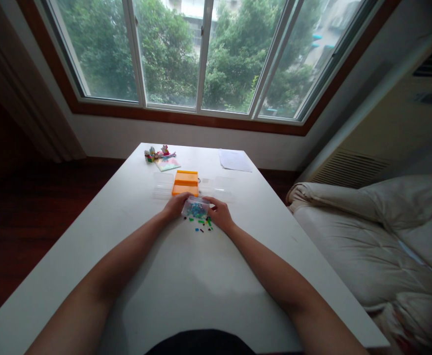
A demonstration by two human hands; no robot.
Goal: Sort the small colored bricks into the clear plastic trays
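Note:
A clear plastic box with small blue and green building bricks in it is held between my two hands, tilted a little toward me. My left hand grips its left side, and my right hand its right side. Several loose bricks, green, blue, yellow and dark, lie on the table just in front of the box. Right behind my hands is an open orange case. Clear plastic containers stand on both sides of that case.
The white table reaches toward the window. Small brick figures and a colourful card are at its far left, papers at its far right. A cream sofa stands along the right side.

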